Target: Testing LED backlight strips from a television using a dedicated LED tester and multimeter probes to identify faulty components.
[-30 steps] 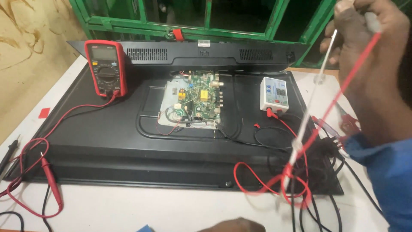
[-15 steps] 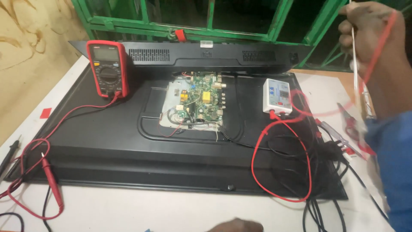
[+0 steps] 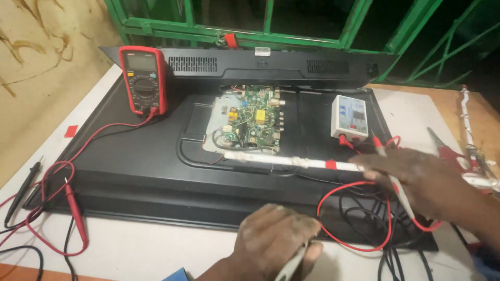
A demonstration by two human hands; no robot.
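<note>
The LED strip (image 3: 291,161) lies across the open TV back (image 3: 156,171), just below the board (image 3: 253,117). The right hand (image 3: 416,179) closes on the strip's end and a probe (image 3: 393,179); the left hand (image 3: 276,239) grips another probe (image 3: 289,266). Testing looks set up, not done.

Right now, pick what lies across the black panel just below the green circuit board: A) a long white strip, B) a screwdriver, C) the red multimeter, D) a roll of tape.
A: a long white strip lies crosswise on the black panel below the green circuit board, its right end under the right hand.
</note>
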